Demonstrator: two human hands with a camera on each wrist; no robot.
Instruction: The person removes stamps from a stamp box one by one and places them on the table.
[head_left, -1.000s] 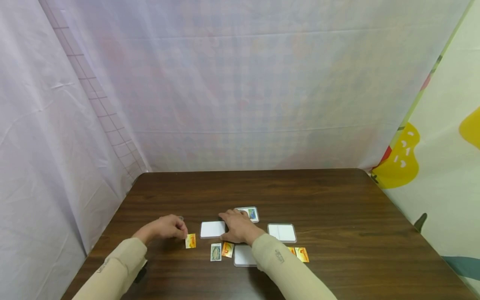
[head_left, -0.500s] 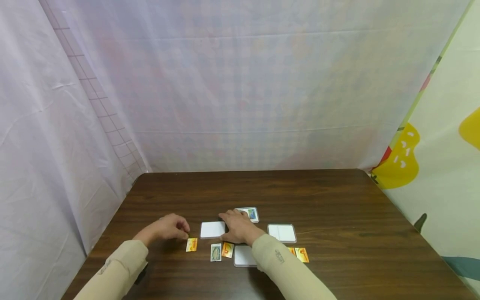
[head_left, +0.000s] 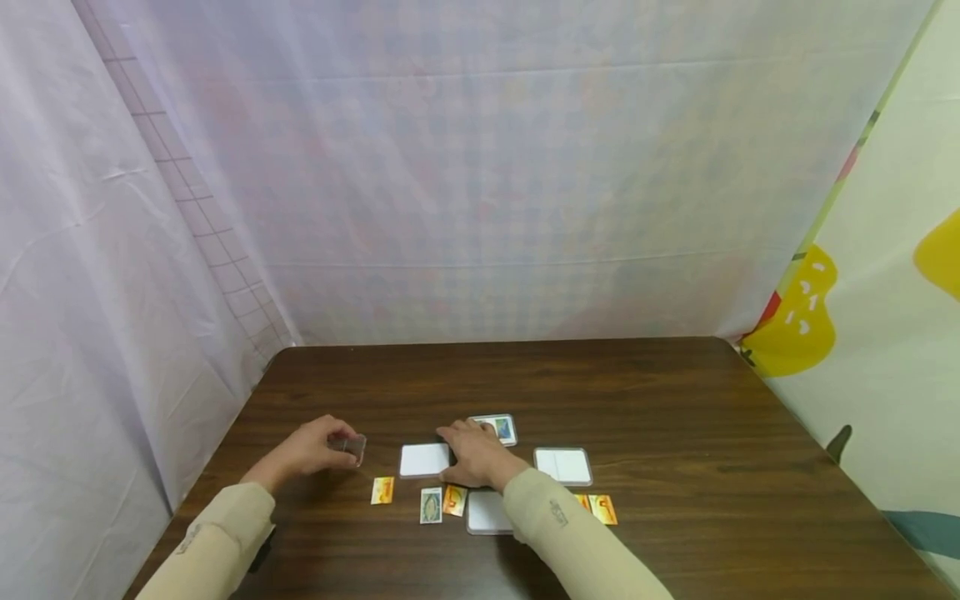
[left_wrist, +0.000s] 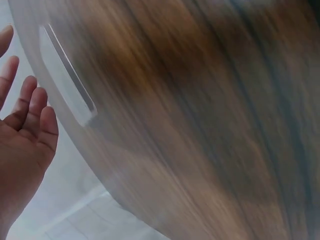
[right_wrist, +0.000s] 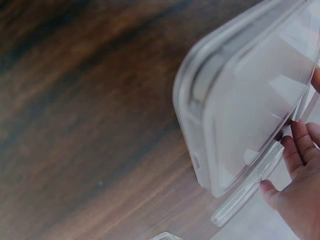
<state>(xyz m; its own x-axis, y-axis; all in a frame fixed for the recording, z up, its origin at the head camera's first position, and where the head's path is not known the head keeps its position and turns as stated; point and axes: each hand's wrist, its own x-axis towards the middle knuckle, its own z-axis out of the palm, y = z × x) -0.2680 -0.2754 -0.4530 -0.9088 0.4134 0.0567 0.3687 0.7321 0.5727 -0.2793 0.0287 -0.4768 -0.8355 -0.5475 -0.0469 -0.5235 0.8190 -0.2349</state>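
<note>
- I have the head view above the near side, facing forward and down across the table (head_left: 637, 383).
- My left wrist view sits close, tilted, with the left hand (left_wrist: 25, 135) at its left edge.
- My right wrist view faces the right hand (right_wrist: 302, 185) from up close.
- The head view shares both hands.

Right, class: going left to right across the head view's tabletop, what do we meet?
Left hand, clear case, leftmost orange card, greenish card, second orange card, nearest white case, rightmost white case, rightmost orange card.
</note>
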